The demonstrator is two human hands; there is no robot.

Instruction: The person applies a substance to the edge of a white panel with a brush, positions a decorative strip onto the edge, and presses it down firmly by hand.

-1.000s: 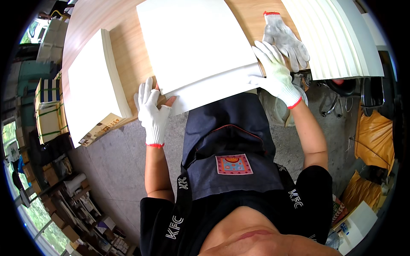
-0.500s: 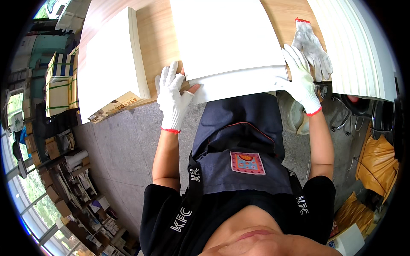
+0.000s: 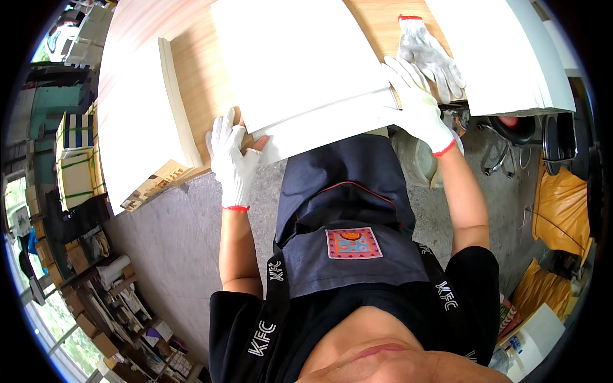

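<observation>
White sheets (image 3: 306, 76) lie on the light wooden table, with another white sheet edge (image 3: 313, 131) showing below their near side and reaching past the table's front. My left hand (image 3: 231, 150), in a white knit glove with bare thumb and index tips, rests at their near left corner. Its fingers are stretched out and its thumb touches the lower sheet's edge. On the opposite side, my right hand (image 3: 415, 105), in a white glove with a red cuff, lies with fingers extended along the right edge. Its thumb reaches over the lower sheet.
A thick white paper stack (image 3: 143, 121) stands on the left, with a printed box side below it. A loose grey-white glove (image 3: 431, 57) lies right of my right hand, beside another tall paper stack (image 3: 491, 57). Black chair parts (image 3: 511, 131) show below the right table edge.
The view has shifted, so the table and its stacks appear further left and slightly turned. Both hands stay at the sheets' edges, fingers still extended.
</observation>
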